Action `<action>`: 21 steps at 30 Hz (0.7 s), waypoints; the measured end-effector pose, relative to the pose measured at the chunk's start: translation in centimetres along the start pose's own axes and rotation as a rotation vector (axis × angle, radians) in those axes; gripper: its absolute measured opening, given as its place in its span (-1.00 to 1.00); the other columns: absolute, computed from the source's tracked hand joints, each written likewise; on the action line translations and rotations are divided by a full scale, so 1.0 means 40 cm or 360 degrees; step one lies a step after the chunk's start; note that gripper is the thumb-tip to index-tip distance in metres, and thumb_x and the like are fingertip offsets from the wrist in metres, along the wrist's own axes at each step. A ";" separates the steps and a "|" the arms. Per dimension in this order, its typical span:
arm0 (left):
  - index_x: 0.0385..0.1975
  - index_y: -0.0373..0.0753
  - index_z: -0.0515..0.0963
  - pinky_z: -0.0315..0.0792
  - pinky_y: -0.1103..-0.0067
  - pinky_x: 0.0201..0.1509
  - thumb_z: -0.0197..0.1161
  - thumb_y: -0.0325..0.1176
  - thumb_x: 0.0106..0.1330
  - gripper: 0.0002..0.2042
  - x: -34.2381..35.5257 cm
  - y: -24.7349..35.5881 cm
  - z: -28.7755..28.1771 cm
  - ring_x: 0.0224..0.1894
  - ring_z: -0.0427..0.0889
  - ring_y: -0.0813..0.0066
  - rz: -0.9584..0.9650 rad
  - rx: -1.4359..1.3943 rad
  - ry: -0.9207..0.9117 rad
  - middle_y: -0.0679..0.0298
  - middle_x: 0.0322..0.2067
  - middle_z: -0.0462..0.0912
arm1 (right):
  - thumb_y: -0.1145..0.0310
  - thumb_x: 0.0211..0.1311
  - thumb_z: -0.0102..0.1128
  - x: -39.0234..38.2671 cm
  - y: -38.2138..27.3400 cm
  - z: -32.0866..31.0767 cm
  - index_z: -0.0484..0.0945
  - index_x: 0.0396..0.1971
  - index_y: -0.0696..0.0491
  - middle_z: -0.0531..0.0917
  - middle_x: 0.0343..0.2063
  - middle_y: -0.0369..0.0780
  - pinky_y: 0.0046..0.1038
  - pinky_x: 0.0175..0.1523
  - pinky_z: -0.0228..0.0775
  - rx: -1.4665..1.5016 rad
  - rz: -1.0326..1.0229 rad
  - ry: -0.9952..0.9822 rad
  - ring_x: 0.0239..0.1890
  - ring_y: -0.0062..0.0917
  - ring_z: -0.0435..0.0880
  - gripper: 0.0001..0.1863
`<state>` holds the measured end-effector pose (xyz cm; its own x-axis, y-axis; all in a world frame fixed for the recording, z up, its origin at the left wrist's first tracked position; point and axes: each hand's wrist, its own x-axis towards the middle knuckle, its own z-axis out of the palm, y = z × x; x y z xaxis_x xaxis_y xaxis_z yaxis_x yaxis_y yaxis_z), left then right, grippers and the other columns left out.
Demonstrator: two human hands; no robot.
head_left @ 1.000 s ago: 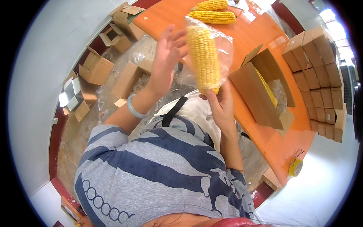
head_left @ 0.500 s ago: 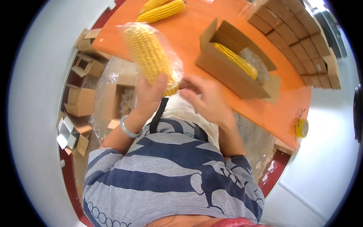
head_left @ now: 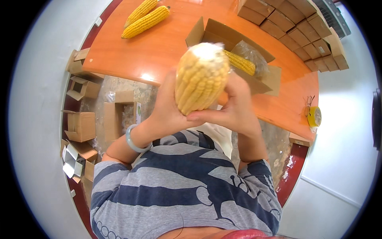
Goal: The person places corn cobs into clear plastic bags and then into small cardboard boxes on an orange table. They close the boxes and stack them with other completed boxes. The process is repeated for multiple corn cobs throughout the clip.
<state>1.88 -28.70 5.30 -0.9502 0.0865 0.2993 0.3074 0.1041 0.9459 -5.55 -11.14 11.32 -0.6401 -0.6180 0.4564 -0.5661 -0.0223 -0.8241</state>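
Centre frame: corn cob (head_left: 201, 77) in a clear plastic bag, held upright w/ its tip toward the camera, above the near edge of the orange bench (head_left: 159, 51). Left hand (head_left: 167, 109) wraps the cob's lower left side, right hand (head_left: 232, 109) closes on it from the right, fingers (head_left: 205, 116) under the base; both grips clenched on the cob. Just behind it, upper centre-right, an open cardboard box (head_left: 238, 47) w/ another bagged cob (head_left: 240, 61) inside, partly hidden by the held one. Two bare cobs (head_left: 145, 18) lie top centre-left. Stacked closed boxes (head_left: 302, 36) upper right, yellow tape roll (head_left: 314, 116) at right edge of bench. Open cartons (head_left: 81, 125) on the floor, left.
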 end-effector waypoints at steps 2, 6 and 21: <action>0.30 -0.32 0.25 0.45 0.48 0.27 0.57 -0.43 0.11 -0.23 0.031 0.021 0.017 0.23 0.51 0.43 0.0039 -0.0136 -0.0002 0.16 0.15 0.48 | 0.23 -0.16 0.74 -0.003 -0.019 -0.019 0.62 0.00 0.19 0.64 -0.10 -0.18 -0.47 -0.23 0.53 0.0008 0.0147 0.0044 -0.17 -0.50 0.66 -0.31; 0.30 -0.30 0.27 0.48 0.38 0.30 0.40 -0.55 0.25 -0.37 0.057 0.010 0.063 0.28 0.50 0.33 0.0266 -0.0451 0.0205 0.13 0.16 0.49 | 0.39 -0.02 0.66 0.002 -0.026 -0.083 0.62 -0.04 0.21 0.74 -0.10 -0.17 -0.44 0.02 0.60 0.0178 0.0197 0.0492 -0.08 -0.51 0.74 -0.47; 0.06 -0.26 0.56 0.47 0.33 0.23 0.39 -0.46 0.21 -0.61 0.139 -0.102 -0.182 0.15 0.59 0.14 0.0333 0.0803 0.0566 0.10 0.04 0.62 | 0.00 0.14 0.41 0.135 0.139 -0.230 0.63 -0.08 0.16 0.67 -0.26 0.06 -0.16 -0.01 0.47 -0.1432 0.0802 -0.0905 -0.12 -0.09 0.65 -0.46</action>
<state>-5.04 -35.85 4.04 -0.7997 -0.1686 0.5762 0.3916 0.5809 0.7136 -16.94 -7.39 12.29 -0.7013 -0.6653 -0.2560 -0.6238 0.7465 -0.2314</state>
